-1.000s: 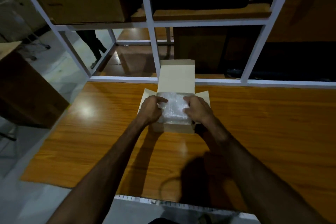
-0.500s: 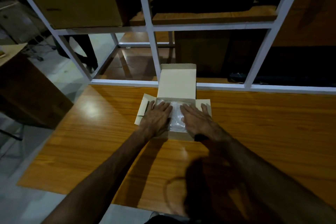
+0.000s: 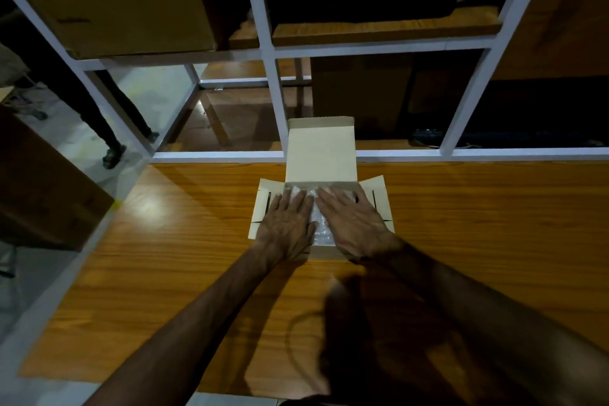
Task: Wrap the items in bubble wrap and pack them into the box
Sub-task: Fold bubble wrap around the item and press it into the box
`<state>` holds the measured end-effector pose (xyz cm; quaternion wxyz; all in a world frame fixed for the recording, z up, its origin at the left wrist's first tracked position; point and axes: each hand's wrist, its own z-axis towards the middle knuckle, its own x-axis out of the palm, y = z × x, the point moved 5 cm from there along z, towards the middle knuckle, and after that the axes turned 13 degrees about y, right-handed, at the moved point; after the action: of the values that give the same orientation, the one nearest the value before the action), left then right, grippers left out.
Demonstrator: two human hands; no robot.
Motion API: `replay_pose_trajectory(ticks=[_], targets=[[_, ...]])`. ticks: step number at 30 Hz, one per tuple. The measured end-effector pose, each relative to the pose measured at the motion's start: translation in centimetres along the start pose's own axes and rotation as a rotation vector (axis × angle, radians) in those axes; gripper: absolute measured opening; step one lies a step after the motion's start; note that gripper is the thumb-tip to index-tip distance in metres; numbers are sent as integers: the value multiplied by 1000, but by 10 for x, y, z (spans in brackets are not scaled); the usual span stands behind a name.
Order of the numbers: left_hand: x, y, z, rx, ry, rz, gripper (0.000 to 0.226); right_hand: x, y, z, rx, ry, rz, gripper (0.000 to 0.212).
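Note:
A small tan cardboard box (image 3: pixel 321 155) stands on the wooden table, its lid upright at the back and its side flaps spread out. Inside lies a bundle of bubble wrap (image 3: pixel 319 222), mostly covered by both hands. My left hand (image 3: pixel 286 224) lies flat on its left half, fingers straight and pointing away from me. My right hand (image 3: pixel 354 224) lies flat on its right half, pressing the same way. What the wrap encloses is hidden.
The wooden table (image 3: pixel 164 267) ends on the left at a drop to the floor. A white metal shelf frame (image 3: pixel 273 102) rises right behind the box, with large cartons (image 3: pixel 108 0) on its shelves. A person's legs (image 3: pixel 112 115) stand at far left.
One second ago both hands gripped the bubble-wrapped bundle with curled fingers above the box. Since then they pushed it down inside, flattened out, and now press on top of it.

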<state>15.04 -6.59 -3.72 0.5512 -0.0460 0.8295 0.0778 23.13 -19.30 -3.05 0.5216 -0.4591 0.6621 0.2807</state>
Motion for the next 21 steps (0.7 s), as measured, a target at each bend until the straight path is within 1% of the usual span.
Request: replay_pose_trajectory(ticks=[2, 4, 7, 9, 13, 17, 21], targets=[[-2, -2, -1, 26, -9, -6, 74, 4, 0, -2, -25, 15, 65, 66], [-4, -1, 3, 60, 2, 4, 78, 7, -1, -1, -24, 38, 145, 68], [-3, 5, 9, 102, 40, 22, 84, 10, -2, 4, -12, 81, 193, 83], [-5, 8, 11, 137, 54, 20, 83, 10, -3, 7, -17, 106, 171, 86], [-16, 10, 16, 177, 72, -2, 93, 6, -6, 10, -19, 153, 139, 84], [-17, 14, 18, 169, 112, -24, 94, 6, -7, 15, -22, 219, 134, 86], [-22, 14, 13, 139, 153, -39, 105, 8, -12, 16, -62, 205, 116, 85]])
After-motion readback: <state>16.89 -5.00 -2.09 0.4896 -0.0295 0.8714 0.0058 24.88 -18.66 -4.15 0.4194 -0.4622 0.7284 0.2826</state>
